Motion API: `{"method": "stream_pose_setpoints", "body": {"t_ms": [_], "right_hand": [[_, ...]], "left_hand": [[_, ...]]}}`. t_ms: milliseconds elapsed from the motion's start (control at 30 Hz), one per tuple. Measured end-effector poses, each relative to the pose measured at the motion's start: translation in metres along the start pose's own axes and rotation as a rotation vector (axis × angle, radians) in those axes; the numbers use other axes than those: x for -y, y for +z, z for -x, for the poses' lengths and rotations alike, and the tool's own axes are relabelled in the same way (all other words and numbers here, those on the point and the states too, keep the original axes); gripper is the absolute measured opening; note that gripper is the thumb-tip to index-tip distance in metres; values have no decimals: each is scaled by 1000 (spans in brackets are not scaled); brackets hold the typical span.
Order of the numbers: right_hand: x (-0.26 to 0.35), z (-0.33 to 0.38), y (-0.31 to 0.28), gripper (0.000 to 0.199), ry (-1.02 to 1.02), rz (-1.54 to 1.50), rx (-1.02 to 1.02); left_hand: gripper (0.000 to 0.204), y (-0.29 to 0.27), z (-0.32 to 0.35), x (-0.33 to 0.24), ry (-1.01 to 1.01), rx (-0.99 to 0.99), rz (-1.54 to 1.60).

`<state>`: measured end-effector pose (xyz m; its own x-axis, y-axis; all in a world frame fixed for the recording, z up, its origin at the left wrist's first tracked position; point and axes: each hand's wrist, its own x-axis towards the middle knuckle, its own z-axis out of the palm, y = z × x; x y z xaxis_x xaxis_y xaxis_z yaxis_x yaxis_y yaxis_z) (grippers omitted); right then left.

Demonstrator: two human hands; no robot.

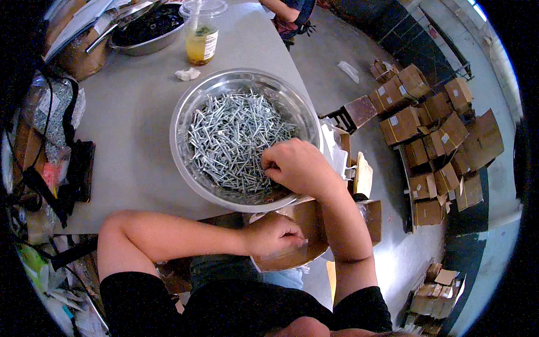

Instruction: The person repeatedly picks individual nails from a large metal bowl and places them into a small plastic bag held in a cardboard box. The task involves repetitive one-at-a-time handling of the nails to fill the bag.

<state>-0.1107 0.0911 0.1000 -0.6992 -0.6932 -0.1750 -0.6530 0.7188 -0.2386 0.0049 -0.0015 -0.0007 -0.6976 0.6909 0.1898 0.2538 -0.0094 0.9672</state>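
Observation:
A wide, shiny metal bowl (178, 143) on the table is heaped with loose silver screws (236, 135). My right hand (297, 165) reaches over its near right rim, fingers curled down at the edge of the heap. The fingertips are partly hidden, and so is anything between them. Closer to me, my left hand (275, 233) is closed just above an open cardboard box (297, 262) at the table's edge. A small see-through bit of plastic (305, 243) shows at its fingertips.
A drink cup (201, 42), a crumpled tissue (187, 74) and a metal basin (147, 48) of dark contents stand beyond the bowl. Bags and cables (50, 118) crowd the left side. Cardboard boxes (432, 140) are stacked at right. Another person's arm (283, 10) shows at the top.

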Motion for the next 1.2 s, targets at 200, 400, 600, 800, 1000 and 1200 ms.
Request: {"method": "stream_pose_setpoints", "body": {"t_ms": [200, 400, 600, 800, 1000, 1200], "right_hand": [[-1, 8, -2, 11, -76, -203, -251], [2, 62, -9, 10, 12, -635, -466], [-3, 119, 24, 14, 128, -1086, -482], [0, 148, 59, 20, 268, -1215, -510], [1, 169, 76, 10, 209, -1241, -504], [-3, 177, 96, 11, 239, -1150, -444]], "left_hand": [[25, -5, 0, -5, -61, -11, -12], [20, 7, -5, 15, 97, -204, 103], [19, -7, 0, -8, -88, -6, 111], [14, -6, -4, -4, -190, -19, 254], [13, 0, -7, 14, 78, -192, 154], [15, -13, -4, -13, -276, -2, 429]]}}
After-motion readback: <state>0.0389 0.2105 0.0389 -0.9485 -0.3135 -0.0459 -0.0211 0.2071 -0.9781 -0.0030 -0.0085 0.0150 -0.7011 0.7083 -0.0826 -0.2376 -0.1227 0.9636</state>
